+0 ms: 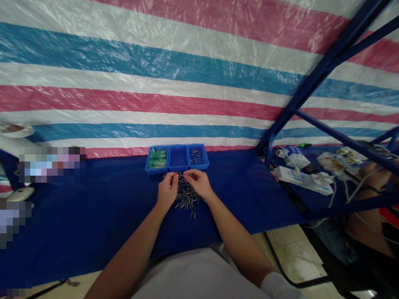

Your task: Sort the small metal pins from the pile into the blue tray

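Observation:
A loose pile of thin metal pins [187,200] lies on the dark blue table surface. My left hand [168,187] is at the pile's left edge, fingers pinched together. Across from it, my right hand [198,182] is closed at the fingertips over the pile's upper right side. What either hand holds is too small to make out. Just beyond the hands stand three joined blue bins: the left bin [157,170] holds green pieces, the middle bin [178,169] a few small pins, the right bin [198,167] several pins.
A striped plastic sheet [187,99] hangs behind the table [102,207]. On the right are a blue metal frame [283,114], a white power strip [304,180], cables and plastic bags [332,162]. Another person's arm [370,207] shows at the far right.

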### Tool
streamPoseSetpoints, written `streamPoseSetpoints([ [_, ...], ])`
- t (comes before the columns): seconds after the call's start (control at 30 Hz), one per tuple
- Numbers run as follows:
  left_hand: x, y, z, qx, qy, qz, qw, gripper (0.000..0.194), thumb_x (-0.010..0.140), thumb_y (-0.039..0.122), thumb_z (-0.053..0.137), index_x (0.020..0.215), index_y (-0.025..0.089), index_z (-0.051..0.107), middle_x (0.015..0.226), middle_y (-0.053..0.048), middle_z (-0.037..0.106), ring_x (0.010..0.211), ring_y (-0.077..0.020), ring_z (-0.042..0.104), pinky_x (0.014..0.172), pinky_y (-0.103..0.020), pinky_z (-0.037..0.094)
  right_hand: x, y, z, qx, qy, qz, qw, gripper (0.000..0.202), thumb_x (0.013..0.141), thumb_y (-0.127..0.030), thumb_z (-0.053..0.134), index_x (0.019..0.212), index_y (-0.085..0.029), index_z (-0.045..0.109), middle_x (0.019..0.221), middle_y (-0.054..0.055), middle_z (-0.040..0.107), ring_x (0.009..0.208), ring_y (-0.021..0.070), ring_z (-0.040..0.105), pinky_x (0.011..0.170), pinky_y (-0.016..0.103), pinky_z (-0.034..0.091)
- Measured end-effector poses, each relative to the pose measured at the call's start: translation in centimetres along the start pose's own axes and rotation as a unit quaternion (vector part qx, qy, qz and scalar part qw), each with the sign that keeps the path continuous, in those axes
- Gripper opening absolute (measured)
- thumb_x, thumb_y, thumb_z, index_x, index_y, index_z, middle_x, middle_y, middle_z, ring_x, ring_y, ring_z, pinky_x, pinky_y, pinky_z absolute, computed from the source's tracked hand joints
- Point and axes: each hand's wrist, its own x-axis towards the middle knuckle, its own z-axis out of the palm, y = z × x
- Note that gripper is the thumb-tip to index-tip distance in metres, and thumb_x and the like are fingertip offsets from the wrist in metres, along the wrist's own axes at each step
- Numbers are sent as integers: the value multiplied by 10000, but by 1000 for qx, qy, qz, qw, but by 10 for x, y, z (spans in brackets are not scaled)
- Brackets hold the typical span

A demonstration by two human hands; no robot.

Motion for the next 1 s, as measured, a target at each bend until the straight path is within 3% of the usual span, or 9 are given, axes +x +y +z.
streamPoseSetpoints([
  [0.23, 0, 3, -1, -15, 1, -5, 1000, 296, 886, 439, 437, 849, 187, 588, 572, 32, 565, 525, -120, 550, 555, -227, 410, -1, -2, -1, -6, 3, 3, 1000, 194, 699, -332, 708, 829, -187, 706, 734, 26, 702, 632, 144, 626, 626, 270, 506],
  [0.43, -1, 2, 0, -23, 7, -7, 1000, 261, 853, 418, 509, 975, 197, 576, 580, 47, 552, 508, -112, 526, 537, -221, 394, 0, 0, -1, 15, 2, -1, 1000, 180, 697, -316, 711, 822, -188, 698, 701, 17, 686, 607, 137, 615, 624, 269, 500],
  [1.0, 0, 3, -2, -4, -8, -3, 1000, 258, 891, 416, 432, 865, 198, 567, 562, 44, 558, 525, -121, 549, 566, -228, 396, 0, 2, -1, -14, -1, -7, 1000, 186, 700, -332, 706, 831, -200, 707, 751, 30, 705, 644, 153, 631, 638, 283, 509],
])
